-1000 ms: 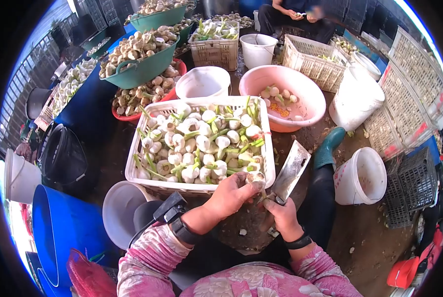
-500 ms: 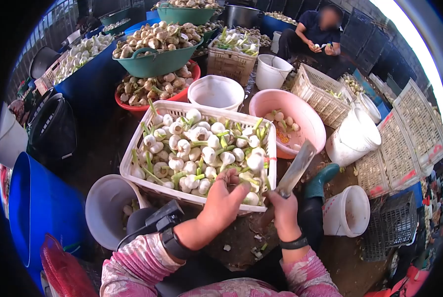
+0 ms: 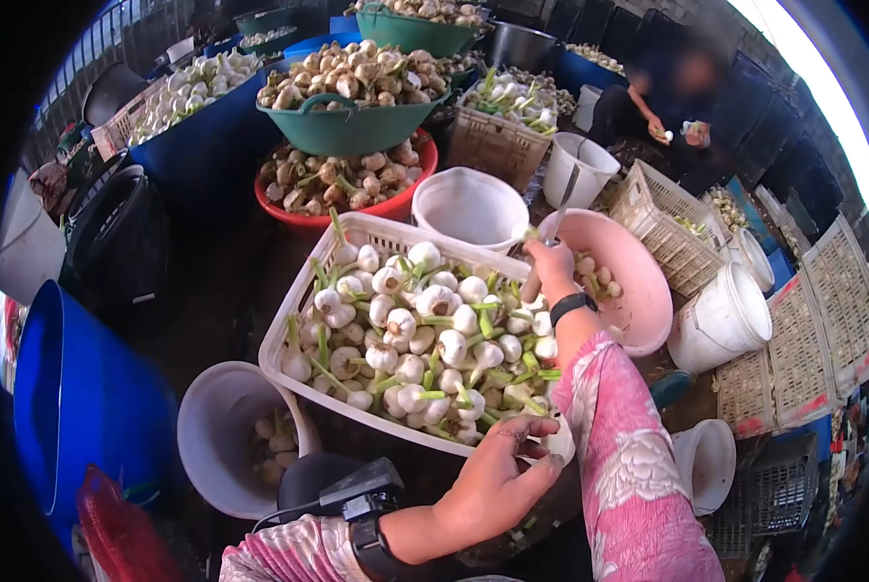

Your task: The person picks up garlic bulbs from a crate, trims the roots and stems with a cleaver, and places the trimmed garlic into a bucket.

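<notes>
- Garlic bulbs (image 3: 425, 335), trimmed and green-stemmed, fill the white slatted crate (image 3: 294, 330) at centre.
- Right hand (image 3: 549, 267), stretched across the crate's far right corner, grips a cleaver (image 3: 562, 206); a slip could nick bulbs.
- Left hand (image 3: 500, 475) rests half-open on the near rim, holding nothing clearly.

White lattice crate (image 3: 303, 320): moulded plastic, matt, perforated walls. Garlic bulbs (image 3: 425, 335): papery white skins, smooth green stalks. Cleaver (image 3: 562, 206): dull grey metal blade, gripped in the right hand (image 3: 549, 270). Pink basin (image 3: 648, 301): smooth plastic, slight sheen. White bucket (image 3: 211, 436): matt plastic. Sleeve (image 3: 628, 456): printed floral cloth. Left hand (image 3: 497, 480): black strap worn at the wrist, matt.
</notes>
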`<state>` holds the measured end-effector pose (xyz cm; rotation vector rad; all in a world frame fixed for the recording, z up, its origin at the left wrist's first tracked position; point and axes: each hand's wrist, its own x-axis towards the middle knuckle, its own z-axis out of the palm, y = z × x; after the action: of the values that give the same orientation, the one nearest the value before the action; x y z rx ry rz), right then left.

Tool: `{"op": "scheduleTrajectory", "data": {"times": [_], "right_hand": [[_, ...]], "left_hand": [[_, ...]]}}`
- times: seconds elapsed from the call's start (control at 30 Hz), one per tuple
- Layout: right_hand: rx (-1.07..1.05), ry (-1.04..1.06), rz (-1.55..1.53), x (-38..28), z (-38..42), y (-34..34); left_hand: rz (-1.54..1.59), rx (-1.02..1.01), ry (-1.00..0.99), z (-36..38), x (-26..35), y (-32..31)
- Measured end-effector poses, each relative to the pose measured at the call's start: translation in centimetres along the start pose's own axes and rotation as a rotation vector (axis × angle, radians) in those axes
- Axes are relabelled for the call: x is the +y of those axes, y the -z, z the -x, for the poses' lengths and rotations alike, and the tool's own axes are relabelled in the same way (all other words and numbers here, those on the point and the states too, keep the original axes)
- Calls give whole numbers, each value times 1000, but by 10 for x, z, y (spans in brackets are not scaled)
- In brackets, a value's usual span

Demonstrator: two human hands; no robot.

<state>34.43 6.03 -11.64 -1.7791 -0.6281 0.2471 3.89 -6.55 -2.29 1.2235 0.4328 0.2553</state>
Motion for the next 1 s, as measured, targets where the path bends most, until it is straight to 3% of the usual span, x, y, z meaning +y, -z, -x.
{"op": "scheduleTrajectory", "data": {"times": [0.07,0.17,0.3,0.43,0.53,0.6,0.63,0.73,0.87,0.9,1.0], "right_hand": [[-149,32,-218,28,-15,-9],[-162,152,-25,51,-29,-10],[-298,21,-236,29,-11,2],[-321,-64,118,25,17,19],[-392,76,636,9,68,27],[-423,160,794,24,87,26],[-399,210,780,37,93,27],[-419,-213,279,44,103,16],[-349,-110,195,53,105,-9],[-407,-207,47,53,105,-15],[-356,-246,35,53,106,-20]], "left_hand": [[86,-22,70,2,-4,3],[40,-47,3,9,4,9],[2,-63,-50,9,6,11],[-57,-130,-36,10,7,11],[-86,-156,-26,12,6,8],[-92,-140,-22,15,5,5],[-101,-130,-29,15,6,4],[-145,-126,-66,14,5,1],[-281,-79,-122,8,6,-1],[-302,-43,-155,3,4,0],[-310,59,-100,-10,-2,6]]}}
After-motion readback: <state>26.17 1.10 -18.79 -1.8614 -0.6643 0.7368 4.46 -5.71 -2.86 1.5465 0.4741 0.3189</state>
